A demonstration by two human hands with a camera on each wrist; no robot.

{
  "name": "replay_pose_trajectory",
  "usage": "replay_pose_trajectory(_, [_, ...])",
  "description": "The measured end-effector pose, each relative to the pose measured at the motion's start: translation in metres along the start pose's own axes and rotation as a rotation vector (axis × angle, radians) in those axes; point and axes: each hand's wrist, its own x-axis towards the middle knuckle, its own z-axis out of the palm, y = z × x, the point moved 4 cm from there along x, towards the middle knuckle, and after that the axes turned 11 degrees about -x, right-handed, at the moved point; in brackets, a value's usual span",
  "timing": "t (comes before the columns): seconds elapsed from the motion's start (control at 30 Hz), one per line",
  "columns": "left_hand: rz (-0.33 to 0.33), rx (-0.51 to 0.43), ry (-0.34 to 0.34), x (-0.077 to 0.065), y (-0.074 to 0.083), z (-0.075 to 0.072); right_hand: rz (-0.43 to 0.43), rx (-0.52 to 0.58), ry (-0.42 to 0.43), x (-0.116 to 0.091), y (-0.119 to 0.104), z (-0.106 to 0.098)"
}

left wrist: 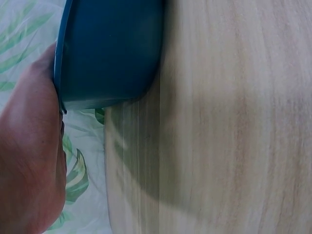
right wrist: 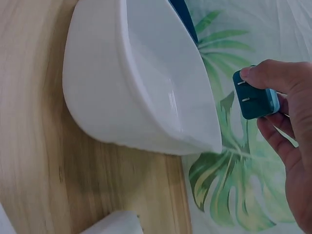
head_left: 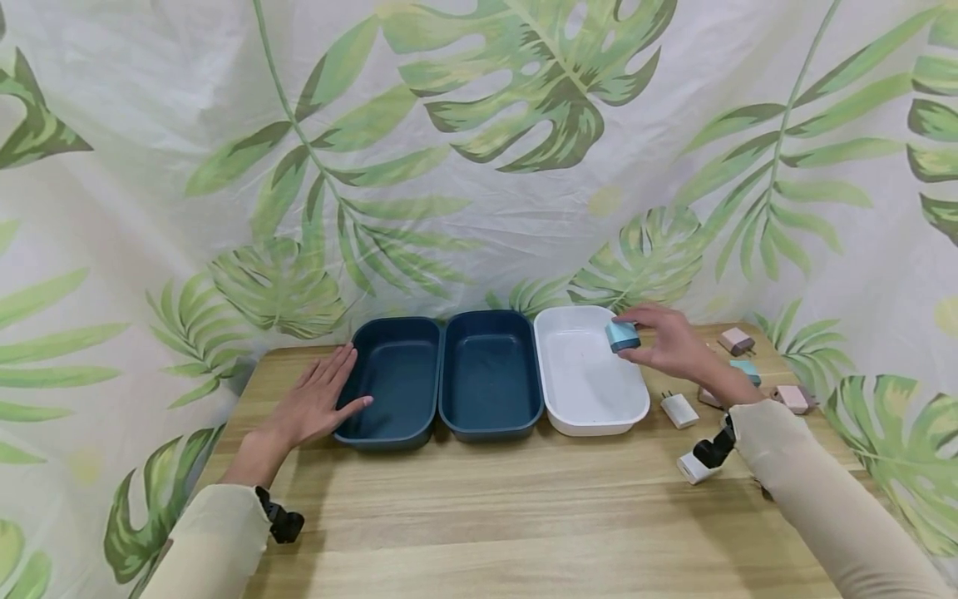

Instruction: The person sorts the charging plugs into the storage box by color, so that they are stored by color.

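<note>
My right hand [head_left: 669, 345] pinches a teal plug-in charger [head_left: 623, 335] between thumb and fingers, above the right side of the white bin [head_left: 587, 378]. In the right wrist view the charger [right wrist: 253, 100] shows two metal prongs on its dark face. My left hand [head_left: 310, 403] lies with straight fingers against the left rim of the left dark blue bin [head_left: 397, 378], thumb reaching over its edge. The left wrist view shows that bin's outer wall [left wrist: 107, 53] beside the hand. A second dark blue bin [head_left: 490, 374] stands between the left bin and the white one.
Several more chargers lie on the wooden table [head_left: 479, 516] at the right: a white charger [head_left: 679, 410], another white charger [head_left: 696, 467], a pink charger [head_left: 737, 341], a teal one [head_left: 746, 372] and others partly under my right arm. A leaf-patterned cloth [head_left: 479, 216] hangs behind.
</note>
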Motion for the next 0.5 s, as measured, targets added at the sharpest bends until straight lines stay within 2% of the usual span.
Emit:
replay_pose_trajectory(0.2, [-0.004,-0.007,-0.005,-0.001,0.0,0.0,-0.047,0.018,0.012,0.011,-0.014,0.006])
replay_pose_trajectory(0.5, [-0.006,0.015,-0.002,-0.001,0.0,0.0,-0.073,0.033,-0.011,0.026,-0.035,0.014])
